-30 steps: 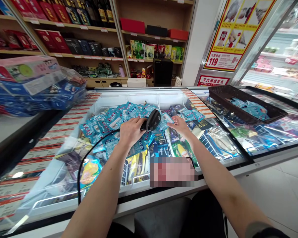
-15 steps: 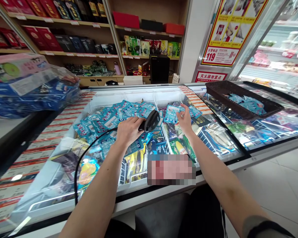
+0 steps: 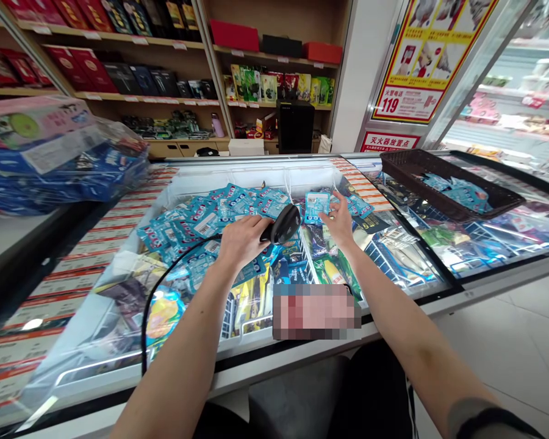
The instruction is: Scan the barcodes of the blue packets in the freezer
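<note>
- Head view, far left at 9 o'clock: stack of shrink-wrapped blue packs [image 3: 50,164] on the counter, nobody touching it.
- Open freezer [image 3: 256,378] straight ahead. A heap of blue packets [image 3: 196,222] lies at 11 o'clock of the near hand, and a black cable [image 3: 158,292] runs up from 7 o'clock.
- Person's left hand [image 3: 242,241] is closed round the handle of the black scanner [image 3: 287,222], head aimed toward 2 o'clock.
- One blue packet [image 3: 317,206] is up at 1 o'clock of the scanner head, near it but apart, over the freezer's divider.
- Person's right hand [image 3: 341,222] pinches that packet by its right edge with thumb and fingertips, other fingers loosely spread.
- Black basket [image 3: 396,163] at 2 o'clock on the glass lid, a few blue packets inside.
- To do this well, I'd judge: keep the packet flat and steady, square its code side to the scanner window, keep fingers off the code, leave a small gap. Print is too small to tell which side carries the barcode.
- Versus 1.0 s ago: right hand was low at the heap, just beside the scanner head. Now it is raised toward 1 o'clock with the packet lifted clear.
- Versus 0.5 s ago: packet sits slightly higher and more upright, scanner head nudged right, left grip unchanged.
</note>
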The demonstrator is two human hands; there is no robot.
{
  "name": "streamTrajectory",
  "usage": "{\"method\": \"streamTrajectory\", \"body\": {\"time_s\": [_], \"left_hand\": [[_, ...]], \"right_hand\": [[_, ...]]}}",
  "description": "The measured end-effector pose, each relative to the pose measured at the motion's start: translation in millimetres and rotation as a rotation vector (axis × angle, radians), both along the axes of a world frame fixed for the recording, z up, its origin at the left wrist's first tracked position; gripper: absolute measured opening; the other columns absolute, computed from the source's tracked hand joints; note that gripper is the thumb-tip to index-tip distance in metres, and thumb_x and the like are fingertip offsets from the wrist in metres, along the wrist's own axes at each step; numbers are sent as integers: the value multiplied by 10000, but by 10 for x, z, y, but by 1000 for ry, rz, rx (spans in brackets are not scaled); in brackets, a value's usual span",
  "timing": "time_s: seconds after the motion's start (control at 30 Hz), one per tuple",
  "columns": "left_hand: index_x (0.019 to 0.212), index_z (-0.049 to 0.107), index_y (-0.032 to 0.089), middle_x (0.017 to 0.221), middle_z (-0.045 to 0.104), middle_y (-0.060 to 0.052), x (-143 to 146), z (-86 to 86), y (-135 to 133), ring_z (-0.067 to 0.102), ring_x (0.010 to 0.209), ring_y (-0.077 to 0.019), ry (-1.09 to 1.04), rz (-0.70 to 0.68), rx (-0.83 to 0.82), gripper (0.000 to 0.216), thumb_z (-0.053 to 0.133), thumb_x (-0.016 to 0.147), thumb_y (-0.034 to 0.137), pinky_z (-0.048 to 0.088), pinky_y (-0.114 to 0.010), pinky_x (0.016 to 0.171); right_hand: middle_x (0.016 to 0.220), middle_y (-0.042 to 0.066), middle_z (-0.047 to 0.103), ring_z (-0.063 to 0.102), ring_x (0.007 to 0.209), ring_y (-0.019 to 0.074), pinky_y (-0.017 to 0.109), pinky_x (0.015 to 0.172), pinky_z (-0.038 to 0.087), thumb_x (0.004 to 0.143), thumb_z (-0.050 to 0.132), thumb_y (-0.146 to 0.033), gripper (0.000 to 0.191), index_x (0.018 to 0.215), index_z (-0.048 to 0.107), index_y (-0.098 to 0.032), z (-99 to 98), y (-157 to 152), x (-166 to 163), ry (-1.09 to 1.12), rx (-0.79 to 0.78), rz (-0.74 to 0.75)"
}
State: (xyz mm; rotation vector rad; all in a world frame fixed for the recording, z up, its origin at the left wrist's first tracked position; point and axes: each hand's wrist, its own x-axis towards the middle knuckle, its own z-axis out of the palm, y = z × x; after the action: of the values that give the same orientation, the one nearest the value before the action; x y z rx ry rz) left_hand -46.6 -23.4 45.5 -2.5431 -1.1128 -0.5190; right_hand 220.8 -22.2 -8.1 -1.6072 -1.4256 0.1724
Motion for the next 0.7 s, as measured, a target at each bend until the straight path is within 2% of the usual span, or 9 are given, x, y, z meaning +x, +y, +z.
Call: {"method": "streamTrajectory", "body": {"time_s": [0.1,0.27,0.33,0.43,0.7], "left_hand": [[1097,548,223,976,639,-63,1,1,-2,581,953,-240,-4,-3,-19,319,510,792,308,441,-322,687],[1099,551,225,977,639,-70,1,-3,-1,581,958,-241,1,8,-29,329,519,786,321,445,-318,690],[1100,550,228,976,639,-65,1,-6,2,581,955,-241,3,6,-25,330,525,782,315,445,-318,686],[1096,552,229,970,639,-58,0,-10,6,582,949,-240,2,-1,-18,319,518,790,311,442,-320,677],[1106,550,227,987,636,-67,8,-13,-5,580,956,-248,1,0,-32,322,510,806,335,427,-316,656]], "right_hand": [[1112,89,587,595,799,162,323,747,488,834,450,-369,544,1335,338,-190,17,14,19,32,4,48],[1205,58,569,572,1014,166,310,830,475,842,417,-310,480,1310,385,-214,65,13,11,31,100,208],[1239,58,549,538,1087,177,326,861,463,847,410,-316,488,1324,370,-225,79,-3,-7,22,96,204],[1222,80,555,543,1071,195,337,816,479,853,404,-349,511,1343,343,-216,90,-25,-26,37,50,155],[1242,83,546,528,1100,195,347,863,459,858,391,-355,443,1271,423,-198,126,-44,-36,32,71,132]]}}
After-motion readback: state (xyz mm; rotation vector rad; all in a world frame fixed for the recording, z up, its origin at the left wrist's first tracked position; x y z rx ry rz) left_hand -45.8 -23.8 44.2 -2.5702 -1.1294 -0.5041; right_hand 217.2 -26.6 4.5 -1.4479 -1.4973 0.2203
